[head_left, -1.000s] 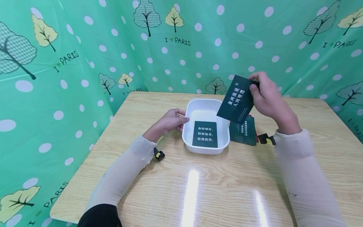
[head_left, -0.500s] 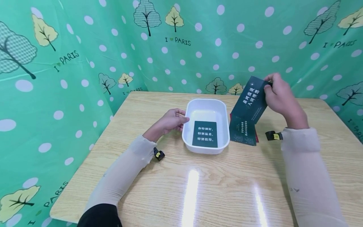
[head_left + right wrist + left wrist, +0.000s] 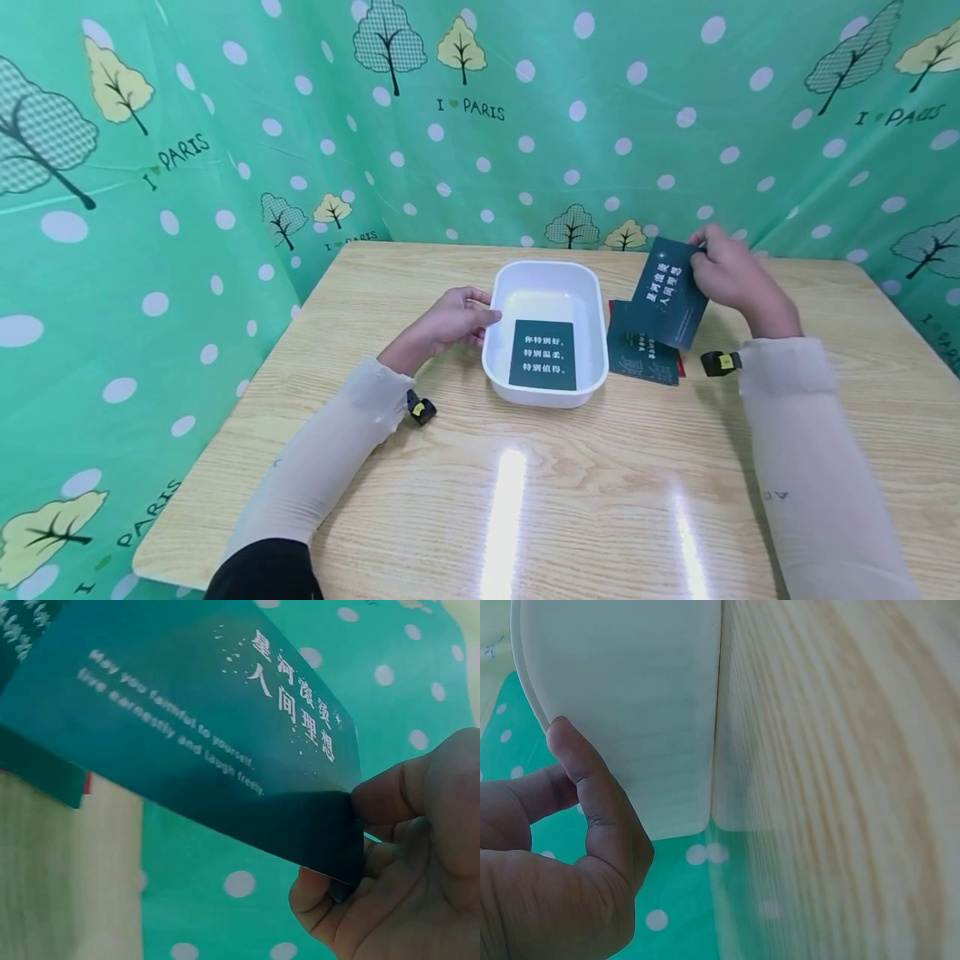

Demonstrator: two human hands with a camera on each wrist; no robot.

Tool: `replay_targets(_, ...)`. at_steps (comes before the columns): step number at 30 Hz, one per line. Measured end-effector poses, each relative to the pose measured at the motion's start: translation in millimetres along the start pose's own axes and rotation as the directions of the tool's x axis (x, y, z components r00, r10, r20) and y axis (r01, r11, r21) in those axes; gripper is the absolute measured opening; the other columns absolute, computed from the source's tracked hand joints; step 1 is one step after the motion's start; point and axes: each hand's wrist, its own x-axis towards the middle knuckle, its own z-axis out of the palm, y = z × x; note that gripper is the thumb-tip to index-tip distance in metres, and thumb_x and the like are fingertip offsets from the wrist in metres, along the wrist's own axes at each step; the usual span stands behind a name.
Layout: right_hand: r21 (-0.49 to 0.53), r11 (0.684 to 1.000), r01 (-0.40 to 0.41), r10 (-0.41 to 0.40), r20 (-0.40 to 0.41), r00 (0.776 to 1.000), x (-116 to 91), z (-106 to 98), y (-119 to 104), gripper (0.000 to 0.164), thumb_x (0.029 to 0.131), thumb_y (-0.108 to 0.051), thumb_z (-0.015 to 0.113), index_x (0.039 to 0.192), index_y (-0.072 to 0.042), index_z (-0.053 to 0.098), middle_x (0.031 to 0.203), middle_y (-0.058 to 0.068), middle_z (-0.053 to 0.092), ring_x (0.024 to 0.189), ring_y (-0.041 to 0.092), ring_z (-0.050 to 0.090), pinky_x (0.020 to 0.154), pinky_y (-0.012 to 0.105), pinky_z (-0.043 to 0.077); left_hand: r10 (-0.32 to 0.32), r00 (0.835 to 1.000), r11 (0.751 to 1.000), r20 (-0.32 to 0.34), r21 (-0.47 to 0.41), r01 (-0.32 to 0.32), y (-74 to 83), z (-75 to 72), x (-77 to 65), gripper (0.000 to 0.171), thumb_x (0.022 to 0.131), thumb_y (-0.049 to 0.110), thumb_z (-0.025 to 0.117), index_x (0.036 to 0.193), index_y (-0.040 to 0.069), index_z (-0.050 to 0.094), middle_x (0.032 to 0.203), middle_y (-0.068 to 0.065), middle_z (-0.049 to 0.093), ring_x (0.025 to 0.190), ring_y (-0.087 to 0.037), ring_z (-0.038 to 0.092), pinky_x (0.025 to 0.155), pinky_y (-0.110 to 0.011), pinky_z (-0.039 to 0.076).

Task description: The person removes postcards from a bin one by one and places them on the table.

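My right hand (image 3: 733, 268) pinches a dark green postcard (image 3: 217, 742) by one corner, thumb on the printed face and fingers behind. White Chinese and English lettering covers that face. The held card tilts over a small pile of green cards (image 3: 637, 360) on the table, overlapping it in the head view. On the left, my left hand (image 3: 453, 319) holds the side rim of a white plastic basin (image 3: 489, 367), thumb at the edge. Inside the basin, at its near end, lies another green card (image 3: 542, 355) with three lines of white text.
A wooden table (image 3: 465, 500) carries everything, with a green tree-print cloth (image 3: 480, 167) hanging behind and to the left. A red edge (image 3: 681, 365) peeks out from under the pile. Small black devices (image 3: 422, 408) sit by both wrists.
The right hand has carried its postcard rightward from over the basin's edge, then lowered it toward the card pile. The left hand and basin have stayed put.
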Motion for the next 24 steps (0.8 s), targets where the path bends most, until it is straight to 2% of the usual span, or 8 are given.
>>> replay_targets(13, -0.05, 0.999, -0.018, 0.026, 0.18, 0.983, 9.5, 25.6, 9.1, 0.034, 0.102, -0.012, 0.025, 0.126, 0.009, 0.037, 0.115, 0.028, 0.044, 0.098, 0.039, 0.043, 0.079, 0.049, 0.041, 0.001, 1.0, 1.0, -0.003, 0.008, -0.001, 0.2, -1.4, 1.4, 0.037, 0.093, 0.01, 0.066, 0.124, 0.003, 0.046, 0.092, -0.013, 0.061, 0.063, -0.017, 0.057, 0.057, -0.029, 0.053)
replay_targets(20, -0.057, 0.998, -0.041, 0.054, 0.259, 0.964, 10.5, 36.1, 9.5, 0.03, 0.1, -0.008, 0.027, 0.122, 0.007, 0.041, 0.113, 0.026, 0.048, 0.097, 0.038, 0.047, 0.077, 0.045, 0.044, -0.001, 1.0, 1.0, -0.003, 0.003, 0.001, -1.7, -1.6, 2.3, 0.037, 0.093, 0.01, 0.066, 0.123, 0.003, 0.046, 0.091, -0.012, 0.061, 0.062, -0.016, 0.057, 0.057, -0.029, 0.054)
replay_targets(24, -0.088, 0.995, -0.05, 0.074, 0.3, 0.951, 10.5, 38.4, 11.1, 0.03, 0.103, -0.013, 0.032, 0.123, 0.006, 0.043, 0.116, 0.026, 0.049, 0.098, 0.038, 0.047, 0.08, 0.047, 0.045, 0.003, 1.0, 1.0, -0.002, -0.001, -0.003, -1.4, -1.0, 2.4, 0.037, 0.093, 0.01, 0.066, 0.124, 0.003, 0.045, 0.091, -0.012, 0.06, 0.062, -0.016, 0.056, 0.057, -0.029, 0.053)
